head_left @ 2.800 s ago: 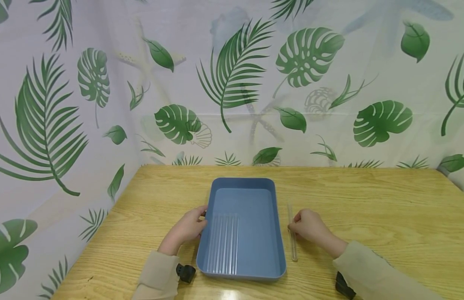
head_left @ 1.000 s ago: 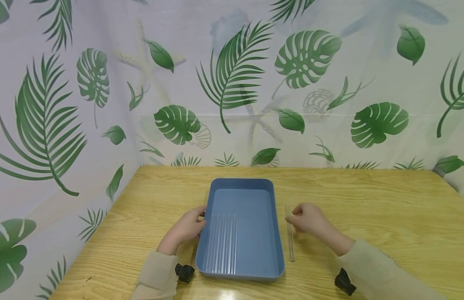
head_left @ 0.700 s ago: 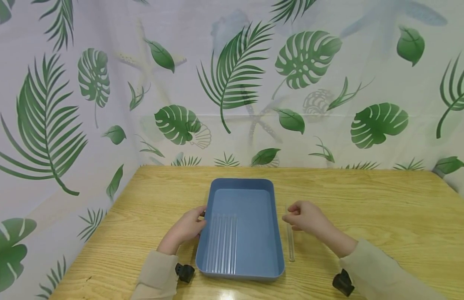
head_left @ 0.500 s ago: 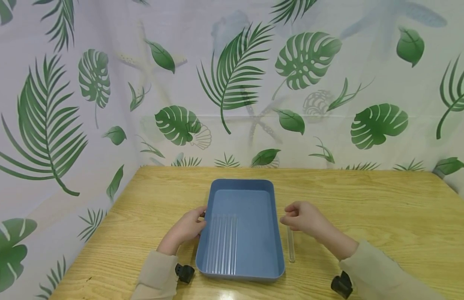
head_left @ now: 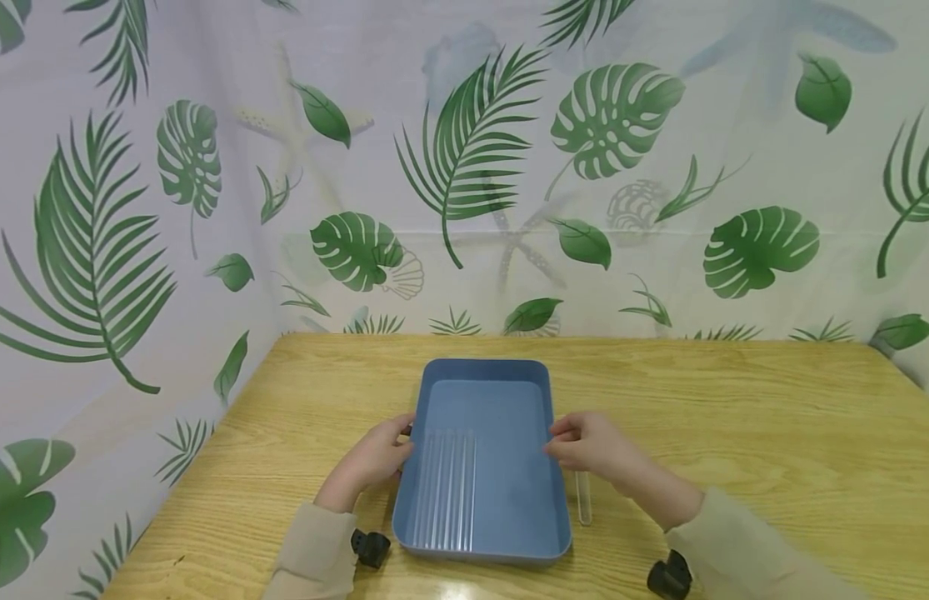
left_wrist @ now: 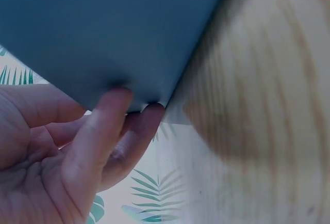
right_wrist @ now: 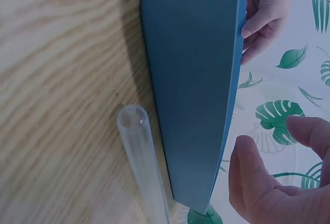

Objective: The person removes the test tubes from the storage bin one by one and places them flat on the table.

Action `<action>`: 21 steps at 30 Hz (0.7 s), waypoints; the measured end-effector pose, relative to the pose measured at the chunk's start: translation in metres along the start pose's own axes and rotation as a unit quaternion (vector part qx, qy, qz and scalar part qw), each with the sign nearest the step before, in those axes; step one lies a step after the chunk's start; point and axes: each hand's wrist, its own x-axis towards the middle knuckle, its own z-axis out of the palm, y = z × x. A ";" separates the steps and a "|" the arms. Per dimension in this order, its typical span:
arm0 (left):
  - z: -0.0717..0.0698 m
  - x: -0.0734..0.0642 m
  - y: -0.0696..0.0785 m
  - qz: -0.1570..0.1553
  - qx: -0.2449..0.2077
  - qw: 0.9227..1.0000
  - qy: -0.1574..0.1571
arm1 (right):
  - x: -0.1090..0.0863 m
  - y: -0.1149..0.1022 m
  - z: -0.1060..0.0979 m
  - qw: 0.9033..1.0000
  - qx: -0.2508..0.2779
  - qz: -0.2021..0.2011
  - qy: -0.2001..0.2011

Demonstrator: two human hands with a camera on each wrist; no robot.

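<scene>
A blue rectangular tray (head_left: 512, 492) lies on the table with several clear tubes (head_left: 449, 492) side by side in its near left part. My left hand (head_left: 370, 458) rests against the tray's left wall; in the left wrist view the fingertips (left_wrist: 116, 97) touch its outside. Above the tray's right rim hovers my right hand (head_left: 602, 454), thumb and fingers apart with nothing between them. One more clear tube (head_left: 583, 500) lies on the table just right of the tray, its far part hidden under that hand. The right wrist view shows this tube (right_wrist: 142, 157) beside the tray wall.
The wooden table (head_left: 771, 425) extends to both sides of the tray. Behind and left of it hangs a white leaf-print cloth (head_left: 509, 167). A black wrist camera (head_left: 370, 548) sits by the left sleeve, another wrist camera (head_left: 670, 575) by the right.
My right hand has left the loose tube its fingers were touching and moved left to the tray's right rim. That tube stays on the table. My left hand stays at the tray.
</scene>
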 end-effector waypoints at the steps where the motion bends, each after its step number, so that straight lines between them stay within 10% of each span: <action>1: 0.000 0.000 0.000 0.000 0.000 1.000 0.000 | 0.000 0.000 0.002 1.000 0.003 0.002 0.000; 21: -0.006 -0.001 0.008 -0.012 0.001 1.000 -0.009 | 0.011 -0.009 0.032 0.999 0.040 0.027 -0.010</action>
